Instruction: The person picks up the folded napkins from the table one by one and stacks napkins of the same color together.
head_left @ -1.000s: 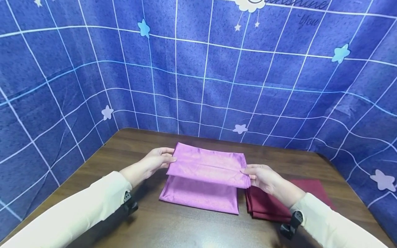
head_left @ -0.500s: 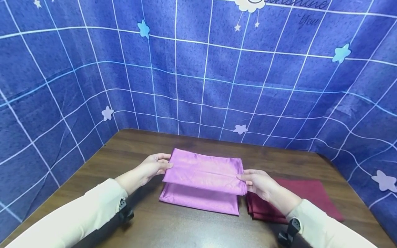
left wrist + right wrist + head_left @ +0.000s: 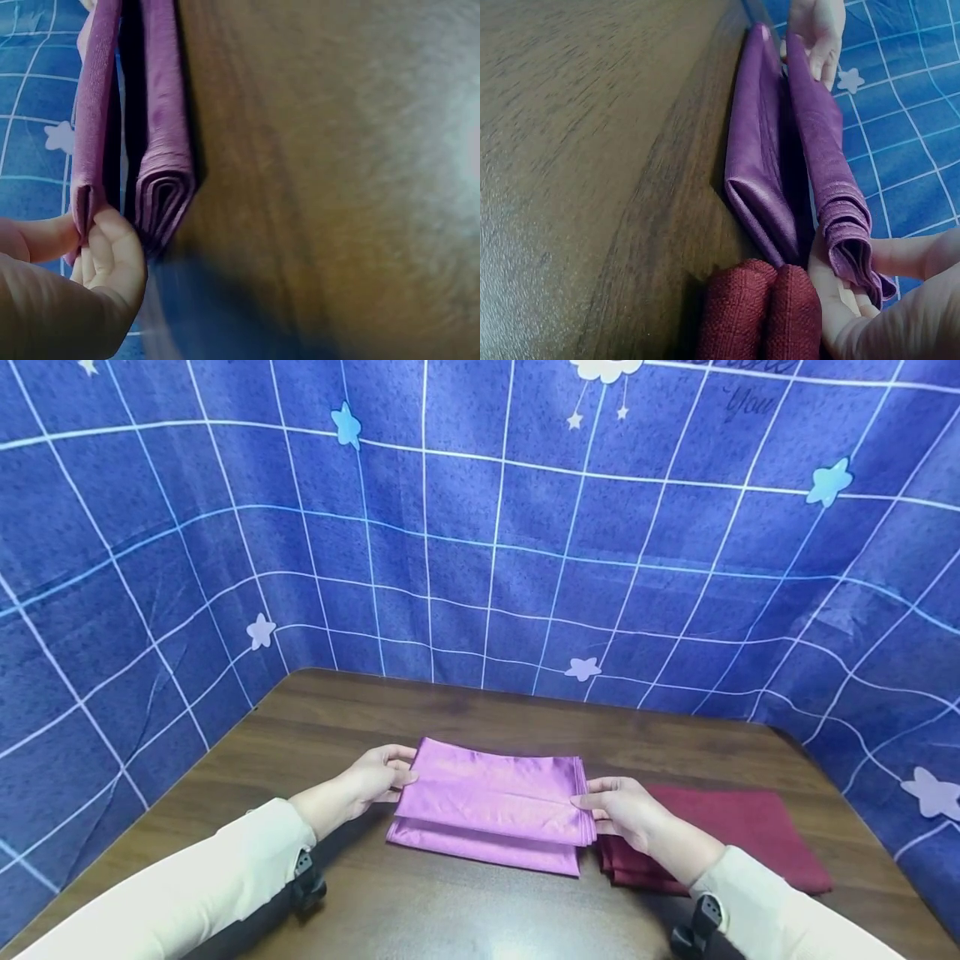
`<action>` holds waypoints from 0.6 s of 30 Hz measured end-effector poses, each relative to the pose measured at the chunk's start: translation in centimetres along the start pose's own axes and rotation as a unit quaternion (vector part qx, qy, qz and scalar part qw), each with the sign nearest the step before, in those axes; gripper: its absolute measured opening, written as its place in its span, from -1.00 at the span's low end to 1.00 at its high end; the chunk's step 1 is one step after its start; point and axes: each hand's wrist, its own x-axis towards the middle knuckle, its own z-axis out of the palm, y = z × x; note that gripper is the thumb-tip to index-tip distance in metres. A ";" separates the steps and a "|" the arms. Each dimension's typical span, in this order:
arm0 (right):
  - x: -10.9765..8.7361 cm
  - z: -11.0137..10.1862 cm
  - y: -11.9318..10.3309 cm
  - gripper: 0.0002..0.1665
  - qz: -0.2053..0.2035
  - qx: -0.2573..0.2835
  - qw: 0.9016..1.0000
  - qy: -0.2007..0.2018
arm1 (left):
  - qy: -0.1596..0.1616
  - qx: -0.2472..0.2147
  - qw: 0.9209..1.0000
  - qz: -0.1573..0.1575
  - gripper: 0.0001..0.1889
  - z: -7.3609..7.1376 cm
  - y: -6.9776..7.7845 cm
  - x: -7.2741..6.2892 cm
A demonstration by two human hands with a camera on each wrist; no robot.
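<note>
A folded purple satiny cloth [image 3: 487,793] is held out flat between both hands. My left hand [image 3: 372,778] pinches its left edge, thumb on top and fingers below. My right hand [image 3: 626,810] pinches the layered right edge the same way. Beneath lies another folded purple piece [image 3: 483,850] on the wooden table, its near strip showing past the held one. In the left wrist view a dark gap separates the held cloth [image 3: 94,112] from the lower piece [image 3: 165,150], whose rolled layers show at the end. The right wrist view shows the stacked folds of the held cloth [image 3: 847,225].
A folded dark red cloth [image 3: 738,835] lies on the table to the right, partly under my right forearm. The brown wooden table [image 3: 420,918] ends against a blue curtain [image 3: 480,527] with white grid lines and stars at the back and sides.
Both hands have lowered the held purple cloth and brought it nearer to me, so it now covers more of the lower purple piece. The red cloth stays in place.
</note>
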 end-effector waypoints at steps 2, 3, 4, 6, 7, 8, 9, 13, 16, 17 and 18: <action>-0.1 0.1 0.1 -0.61 -0.001 -0.014 1.000 -0.003 | 0.002 0.008 1.000 -0.006 -0.47 0.1 -0.2 -0.1; -0.1 0.1 0.1 -0.59 -0.002 -0.021 1.000 -0.004 | 0.002 0.010 1.000 -0.009 -0.47 0.1 -0.3 -0.2; -0.1 0.2 0.0 -0.58 0.000 -0.028 1.000 -0.003 | 0.001 0.015 1.000 -0.011 -0.46 0.1 -0.3 -0.2; -0.2 0.4 0.0 -0.54 -0.002 -0.041 0.999 -0.004 | 0.003 0.019 1.000 -0.016 -0.46 0.0 -0.5 -0.3; -0.2 0.5 0.1 -0.53 -0.002 -0.047 0.999 -0.004 | 0.002 0.019 1.000 -0.017 -0.46 0.0 -0.6 -0.3; -0.2 0.6 0.1 -0.53 -0.001 -0.052 0.999 -0.003 | 0.000 0.021 1.000 -0.018 -0.46 -0.1 -0.7 -0.3; -0.2 0.7 0.2 -0.53 -0.002 -0.058 0.998 -0.002 | -0.002 0.020 1.000 -0.020 -0.47 -0.1 -0.8 -0.3; -0.1 1.1 0.6 -0.53 -0.007 -0.081 0.997 -0.001 | -0.008 0.023 0.999 -0.022 -0.49 -0.3 -1.2 -0.4; -0.1 1.5 0.6 -0.51 -0.008 -0.094 0.996 0.001 | -0.008 0.028 0.999 -0.023 -0.51 -0.4 -1.3 -0.5; -0.1 1.5 0.6 -0.51 -0.008 -0.097 0.995 0.004 | -0.010 0.029 0.999 -0.022 -0.51 -0.3 -1.2 -0.6; -0.1 1.6 0.6 -0.51 -0.008 -0.102 0.995 0.004 | -0.013 0.032 0.999 -0.021 -0.51 -0.3 -1.2 -0.6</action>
